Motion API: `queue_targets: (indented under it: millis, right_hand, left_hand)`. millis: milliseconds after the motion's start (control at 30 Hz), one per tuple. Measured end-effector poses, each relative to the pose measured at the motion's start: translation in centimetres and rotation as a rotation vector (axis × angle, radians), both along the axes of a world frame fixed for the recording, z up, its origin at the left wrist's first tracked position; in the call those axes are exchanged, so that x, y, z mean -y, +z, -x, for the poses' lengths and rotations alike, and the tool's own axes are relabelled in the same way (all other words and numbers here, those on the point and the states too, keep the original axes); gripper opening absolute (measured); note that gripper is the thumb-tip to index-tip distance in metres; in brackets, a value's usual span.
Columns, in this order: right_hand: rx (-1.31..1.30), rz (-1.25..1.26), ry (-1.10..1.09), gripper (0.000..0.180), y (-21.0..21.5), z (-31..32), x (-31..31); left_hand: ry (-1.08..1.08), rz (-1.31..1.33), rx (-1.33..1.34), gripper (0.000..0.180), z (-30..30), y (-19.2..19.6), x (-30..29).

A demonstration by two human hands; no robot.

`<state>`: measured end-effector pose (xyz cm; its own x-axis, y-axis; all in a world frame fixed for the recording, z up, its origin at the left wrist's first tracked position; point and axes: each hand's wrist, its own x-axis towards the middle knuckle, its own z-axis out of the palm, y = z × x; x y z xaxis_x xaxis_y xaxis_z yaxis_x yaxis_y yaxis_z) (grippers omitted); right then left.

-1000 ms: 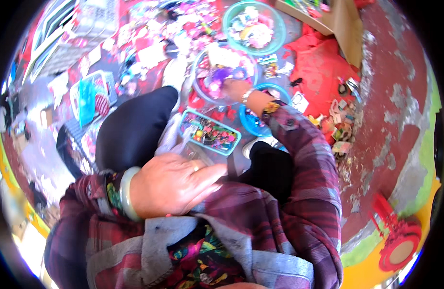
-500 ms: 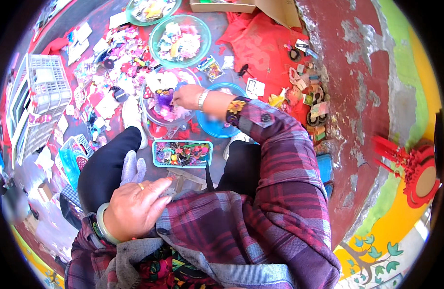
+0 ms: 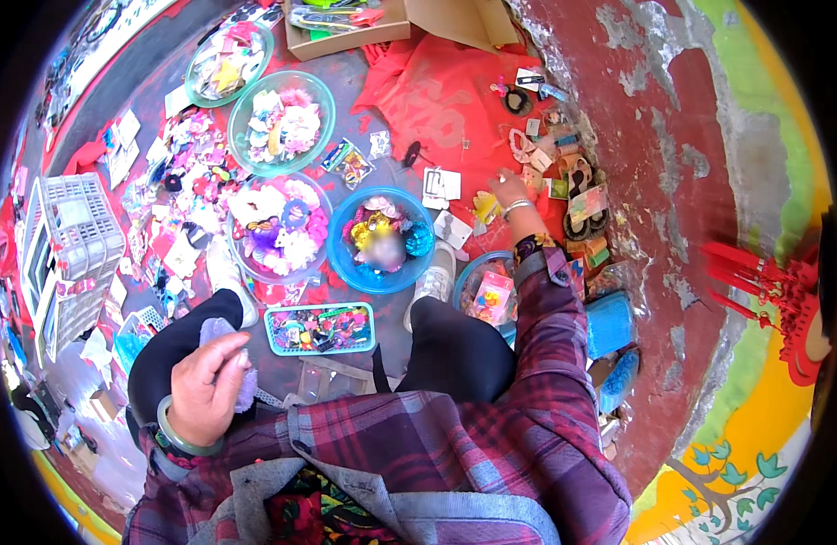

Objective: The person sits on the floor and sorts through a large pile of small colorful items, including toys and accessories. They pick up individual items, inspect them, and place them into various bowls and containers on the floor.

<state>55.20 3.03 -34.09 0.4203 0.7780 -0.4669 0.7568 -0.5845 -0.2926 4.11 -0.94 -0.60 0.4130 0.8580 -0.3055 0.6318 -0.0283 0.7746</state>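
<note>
My right hand (image 3: 509, 189) reaches out over the red cloth, its fingers slightly apart, with nothing visible in them. Just beside it lies a yellow ornament (image 3: 486, 208) on the cloth. My left hand (image 3: 208, 389) rests above my left thigh with thumb and fingers drawn together; whatever is between them is hidden. A fuzzy lavender thing (image 3: 243, 389) shows behind that hand, and I cannot make out whether it is gripped. In front of my knees a clear bowl (image 3: 324, 238) holds white, pink and purple fluffy flowers. A blue basin (image 3: 346, 272) beside it contains shiny hair ornaments.
A small turquoise basket (image 3: 271, 341) of colourful trinkets stands between my feet. Farther off are a green bowl (image 3: 240, 156) and a cardboard box (image 3: 364, 34). Hair accessories (image 3: 589, 202) line the wall at right. At left stands a grey plastic crate (image 3: 90, 213).
My right hand has left the purple flower in the clear bowl and moved right over the red cloth. The blue basin is now uncovered. My left hand's fingers have drawn in, and the view has shifted.
</note>
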Motion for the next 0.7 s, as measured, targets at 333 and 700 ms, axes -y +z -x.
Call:
queue_targets:
  millis: [333,700]
  right_hand:
    - [-0.009,-0.087,-0.169,0.064,-5.9,-7.1,-6.3]
    - [-0.252,-0.092,-0.119,0.026,-4.7,-4.2,-4.0]
  left_hand:
    - [0.2,0.254,-0.058,0.017,-1.9,-5.6,-3.1]
    - [0.218,0.386,-0.043,0.016,-4.1,-7.5,-4.1]
